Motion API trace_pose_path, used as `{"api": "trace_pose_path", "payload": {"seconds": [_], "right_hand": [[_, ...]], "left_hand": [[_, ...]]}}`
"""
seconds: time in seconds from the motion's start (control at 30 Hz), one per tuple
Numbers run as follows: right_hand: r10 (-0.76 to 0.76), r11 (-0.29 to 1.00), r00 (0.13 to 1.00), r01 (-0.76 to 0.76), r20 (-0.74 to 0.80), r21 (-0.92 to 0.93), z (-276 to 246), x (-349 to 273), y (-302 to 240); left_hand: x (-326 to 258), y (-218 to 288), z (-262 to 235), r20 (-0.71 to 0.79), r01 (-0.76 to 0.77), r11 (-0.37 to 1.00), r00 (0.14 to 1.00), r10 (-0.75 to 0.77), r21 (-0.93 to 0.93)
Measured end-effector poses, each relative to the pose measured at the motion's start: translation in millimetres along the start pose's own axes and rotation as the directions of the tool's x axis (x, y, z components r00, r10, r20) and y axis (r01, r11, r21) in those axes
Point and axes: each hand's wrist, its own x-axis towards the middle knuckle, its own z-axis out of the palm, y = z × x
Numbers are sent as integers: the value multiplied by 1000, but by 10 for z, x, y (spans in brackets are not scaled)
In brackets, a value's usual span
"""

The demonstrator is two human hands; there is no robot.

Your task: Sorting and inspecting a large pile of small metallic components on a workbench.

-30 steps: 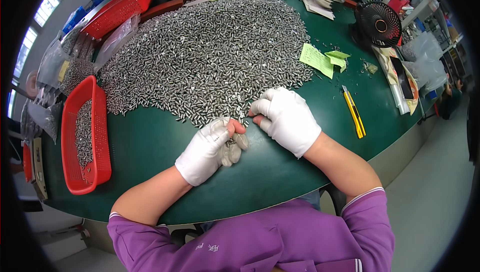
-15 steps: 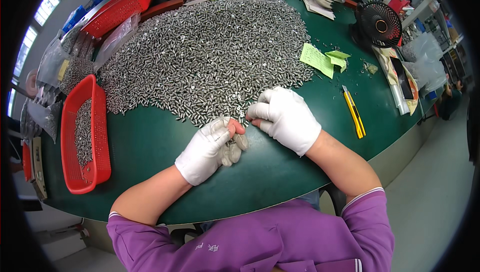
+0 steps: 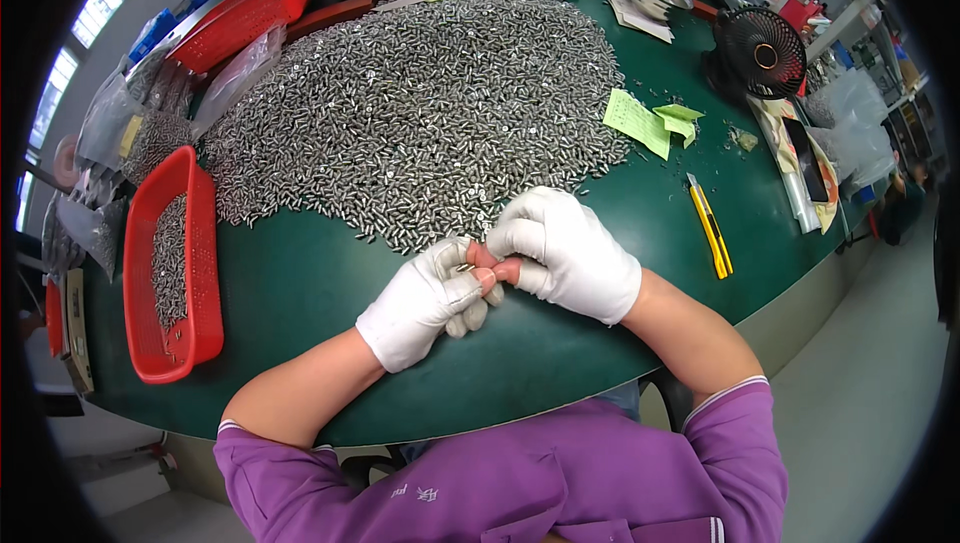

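Observation:
A wide heap of small silvery metal pins or screws (image 3: 420, 113) covers the middle of the green table (image 3: 300, 273). At its near edge my two hands meet, both in white gloves with bare fingertips showing. My left hand (image 3: 425, 298) is curled, thumb and forefinger pinched together. My right hand (image 3: 570, 253) comes in from the other side, its thumb and fingertips touching those of the left. Whatever lies between the fingertips is too small and covered to make out.
A red plastic basket (image 3: 208, 293) with more metal pieces stands at the left. To the right lie a yellow cutter knife (image 3: 710, 228), green paper slips (image 3: 638, 123) and a phone (image 3: 805, 158). A black fan (image 3: 760, 53) stands at the back right, a second red basket (image 3: 245, 13) at the back left.
My right hand has drawn back from the heap's edge, and its fingertips now meet the left hand's. The left hand has shifted slightly, its thumb closing toward the forefinger.

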Motion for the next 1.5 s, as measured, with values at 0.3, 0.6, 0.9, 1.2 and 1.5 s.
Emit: {"api": "trace_pose_path", "payload": {"seconds": [0.3, 0.6, 0.9, 1.2, 1.5], "right_hand": [[96, 980, 983, -121, -154, -158, -74, -15, 91], [173, 926, 984, -147, 46, -347, -110, -31, 116], [53, 993, 999, -54, -9, -109, -10, 6, 23], [-7, 1000, 998, 7, -57, 0, -4, 6, 3], [82, 970, 996, -69, 47, -232, 9, -28, 116]], "left_hand": [[27, -80, -72, 6, -51, 995, 999, 52, -87], [17, -60, -87, 60, -83, 990, 994, 91, -116], [24, -89, -51, -3, -78, 994, 997, 78, -75], [2, -66, -50, -6, -40, 999, 999, 40, -8], [9, -75, -91, 39, -91, 994, 995, 93, -58]]}}
